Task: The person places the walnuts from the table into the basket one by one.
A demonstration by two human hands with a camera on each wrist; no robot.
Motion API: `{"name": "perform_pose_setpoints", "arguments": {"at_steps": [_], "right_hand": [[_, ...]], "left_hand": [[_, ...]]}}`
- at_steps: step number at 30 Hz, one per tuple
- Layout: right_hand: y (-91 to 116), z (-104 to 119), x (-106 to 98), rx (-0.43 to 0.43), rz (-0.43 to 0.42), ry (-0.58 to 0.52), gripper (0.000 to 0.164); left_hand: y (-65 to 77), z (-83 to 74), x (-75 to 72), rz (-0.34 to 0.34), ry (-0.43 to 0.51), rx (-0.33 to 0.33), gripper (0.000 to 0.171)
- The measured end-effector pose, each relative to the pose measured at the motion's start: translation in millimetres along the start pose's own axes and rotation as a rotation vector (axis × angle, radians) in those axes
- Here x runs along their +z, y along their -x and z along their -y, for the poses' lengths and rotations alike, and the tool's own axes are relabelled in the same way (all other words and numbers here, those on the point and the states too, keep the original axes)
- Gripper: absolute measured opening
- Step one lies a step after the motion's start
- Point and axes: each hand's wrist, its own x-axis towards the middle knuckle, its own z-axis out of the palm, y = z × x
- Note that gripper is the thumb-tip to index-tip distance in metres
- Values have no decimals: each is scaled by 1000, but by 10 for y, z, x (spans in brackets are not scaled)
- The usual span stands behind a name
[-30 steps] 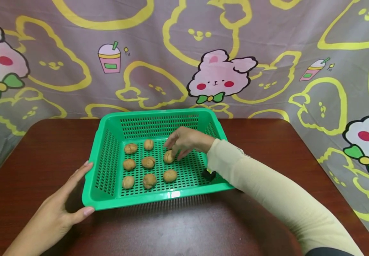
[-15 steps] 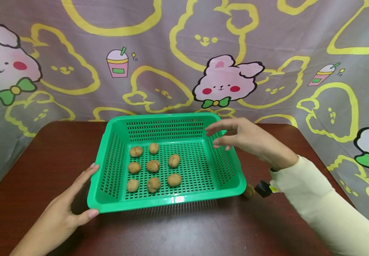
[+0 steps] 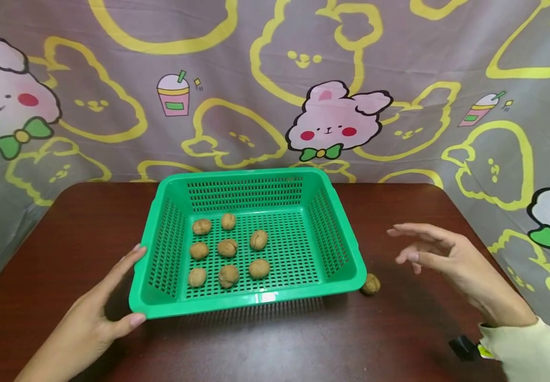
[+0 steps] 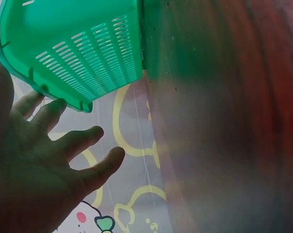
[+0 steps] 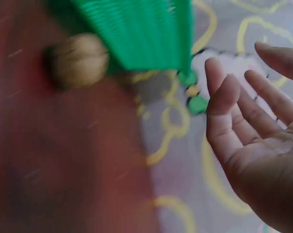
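Note:
A green plastic basket (image 3: 251,304) with slotted walls stands on the table and holds several walnuts (image 3: 227,248) in loose rows toward its left side. My left hand (image 3: 81,318) touches the basket's left rim and front left corner with outstretched fingers and thumb. In the left wrist view its fingers (image 4: 78,141) are spread, some meeting the rim. One more walnut (image 3: 371,284) lies on the table just outside the basket's front right corner, also visible, blurred, in the right wrist view. My right hand (image 3: 461,270) hovers right of that walnut, fingers loosely bent, holding nothing.
The dark red-brown table (image 3: 275,345) extends around the basket on all sides. Behind it hangs a grey curtain (image 3: 236,69) with yellow outlines and cartoon rabbits. A small black device (image 3: 464,348) sits at my right wrist, by the cream sleeve (image 3: 532,350).
My right hand has left the walnuts in the basket and moved out over its right rim to above the table. The walnut outside has come into view. My left hand keeps its place.

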Motion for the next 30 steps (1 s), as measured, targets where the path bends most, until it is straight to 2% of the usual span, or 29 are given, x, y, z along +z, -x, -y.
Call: {"name": "perform_pose_setpoints", "arguments": {"at_steps": [4, 12, 15, 25, 30], "right_hand": [[162, -288, 22, 39, -10, -51, 45], [208, -621, 97, 152, 143, -291, 45], [181, -680, 126, 181, 183, -373, 44], [31, -773, 224, 150, 353, -587, 49], [-9, -766, 280, 187, 395, -609, 51]], "left_hand": [[-12, -3, 4, -2, 13, 12, 107], [-6, 9, 9, -13, -15, 8, 109], [-3, 3, 10, -20, -12, 19, 108], [11, 0, 6, -18, -13, 14, 107], [15, 1, -3, -18, -26, 6, 107]]}}
